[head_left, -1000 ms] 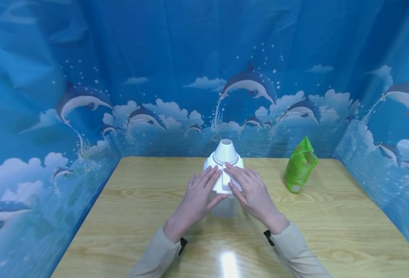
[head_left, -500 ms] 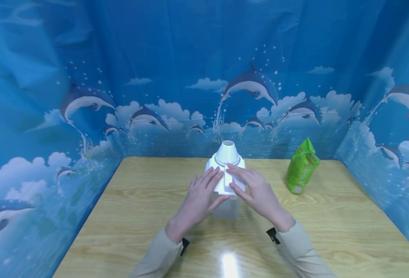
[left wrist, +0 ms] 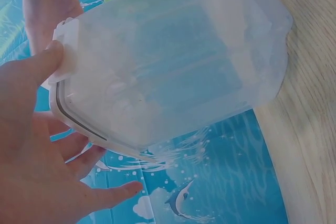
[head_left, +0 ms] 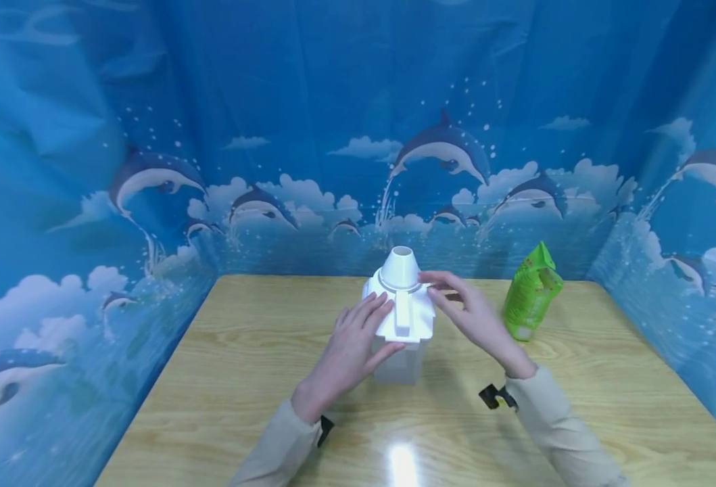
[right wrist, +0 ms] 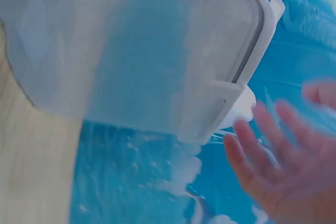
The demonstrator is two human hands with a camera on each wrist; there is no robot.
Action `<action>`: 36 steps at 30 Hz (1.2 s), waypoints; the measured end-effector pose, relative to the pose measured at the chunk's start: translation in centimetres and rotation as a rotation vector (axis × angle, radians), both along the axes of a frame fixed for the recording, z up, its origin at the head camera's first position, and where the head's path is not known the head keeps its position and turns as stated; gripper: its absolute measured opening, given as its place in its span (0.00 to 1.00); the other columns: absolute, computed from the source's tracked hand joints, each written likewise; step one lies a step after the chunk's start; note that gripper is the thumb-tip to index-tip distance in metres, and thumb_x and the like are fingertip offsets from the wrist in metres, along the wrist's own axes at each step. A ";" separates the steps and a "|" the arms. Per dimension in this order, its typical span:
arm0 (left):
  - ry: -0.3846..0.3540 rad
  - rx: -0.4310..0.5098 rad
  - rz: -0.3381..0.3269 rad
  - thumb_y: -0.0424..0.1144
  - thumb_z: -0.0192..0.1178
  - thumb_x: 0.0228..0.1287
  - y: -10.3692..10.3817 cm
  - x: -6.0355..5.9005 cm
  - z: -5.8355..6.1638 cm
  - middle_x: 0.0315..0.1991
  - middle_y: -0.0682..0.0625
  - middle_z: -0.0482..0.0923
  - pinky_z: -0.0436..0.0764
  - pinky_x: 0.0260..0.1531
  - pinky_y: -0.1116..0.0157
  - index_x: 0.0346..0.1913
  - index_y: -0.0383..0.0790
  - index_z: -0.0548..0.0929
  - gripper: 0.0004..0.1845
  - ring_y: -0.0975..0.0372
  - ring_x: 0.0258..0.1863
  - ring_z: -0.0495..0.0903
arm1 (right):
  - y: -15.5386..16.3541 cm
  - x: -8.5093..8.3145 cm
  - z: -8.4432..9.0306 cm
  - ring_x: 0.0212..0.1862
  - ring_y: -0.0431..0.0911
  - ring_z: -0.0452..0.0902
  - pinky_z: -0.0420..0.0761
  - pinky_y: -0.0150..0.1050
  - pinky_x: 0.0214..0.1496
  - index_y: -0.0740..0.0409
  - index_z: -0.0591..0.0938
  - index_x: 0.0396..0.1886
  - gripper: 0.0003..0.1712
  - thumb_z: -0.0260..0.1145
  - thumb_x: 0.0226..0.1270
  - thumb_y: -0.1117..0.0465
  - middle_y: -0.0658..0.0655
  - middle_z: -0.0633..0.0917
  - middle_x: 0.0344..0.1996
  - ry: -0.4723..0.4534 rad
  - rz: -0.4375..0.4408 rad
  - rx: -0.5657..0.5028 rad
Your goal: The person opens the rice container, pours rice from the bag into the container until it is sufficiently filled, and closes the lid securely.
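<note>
A translucent plastic storage container (left wrist: pixel 173 61) stands on the table under a white lid (head_left: pixel 418 318) with a cone-shaped spout on top. My left hand (head_left: pixel 358 338) rests on the lid's left side, fingers extended over the top and thumb at the front edge. In the left wrist view that thumb (left wrist: pixel 50 59) presses a white flap at the lid's edge. My right hand (head_left: pixel 473 311) is at the lid's right side, fingertips close to the rim. The right wrist view shows this hand (right wrist: pixel 283 161) blurred, fingers extended and apart from the container (right wrist: pixel 142 51).
A green printed bag (head_left: pixel 529 297) with a folded top stands at the back right of the wooden table (head_left: pixel 260 352). Blue dolphin-print sheeting (head_left: pixel 309 122) encloses the back and sides.
My right hand has left the lid's front and moved right and back, around to its right side. The left hand keeps its place on the lid.
</note>
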State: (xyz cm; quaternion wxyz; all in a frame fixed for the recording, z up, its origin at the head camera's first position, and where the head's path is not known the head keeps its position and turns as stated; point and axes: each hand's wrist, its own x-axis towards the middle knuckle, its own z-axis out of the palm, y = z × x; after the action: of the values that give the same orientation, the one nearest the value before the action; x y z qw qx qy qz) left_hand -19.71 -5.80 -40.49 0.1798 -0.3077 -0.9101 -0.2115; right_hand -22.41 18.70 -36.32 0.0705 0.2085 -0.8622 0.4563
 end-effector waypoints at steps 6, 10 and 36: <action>-0.003 0.006 0.006 0.58 0.61 0.70 0.1 0.0 0.0 0.76 0.47 0.64 0.65 0.71 0.40 0.76 0.43 0.67 0.38 0.52 0.76 0.60 | 1.5 -1.8 -0.4 0.55 0.55 0.80 0.86 0.44 0.54 0.66 0.66 0.73 0.30 0.54 0.82 0.52 0.71 0.73 0.65 -0.342 -0.045 -0.283; -0.024 -0.001 0.016 0.59 0.60 0.70 0.2 0.0 0.0 0.76 0.48 0.63 0.63 0.72 0.42 0.76 0.45 0.66 0.38 0.53 0.77 0.59 | 2.6 -3.0 -1.2 0.52 0.45 0.82 0.83 0.41 0.59 0.70 0.57 0.77 0.34 0.50 0.84 0.53 0.72 0.67 0.69 -0.614 0.058 -0.475; -0.018 -0.001 0.022 0.60 0.61 0.69 0.2 -0.1 -0.2 0.76 0.49 0.63 0.61 0.75 0.46 0.77 0.46 0.66 0.39 0.55 0.77 0.58 | 2.3 -5.4 -2.7 0.46 0.44 0.85 0.85 0.36 0.55 0.56 0.86 0.40 0.19 0.50 0.83 0.56 0.55 0.89 0.41 -1.010 0.189 -0.636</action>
State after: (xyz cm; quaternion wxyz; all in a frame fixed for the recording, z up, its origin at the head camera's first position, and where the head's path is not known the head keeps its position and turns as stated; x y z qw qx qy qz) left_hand -19.78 -5.62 -40.65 0.1738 -0.2956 -0.9152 -0.2119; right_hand -27.79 21.01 -39.05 -0.3296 0.0106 -0.5880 0.7386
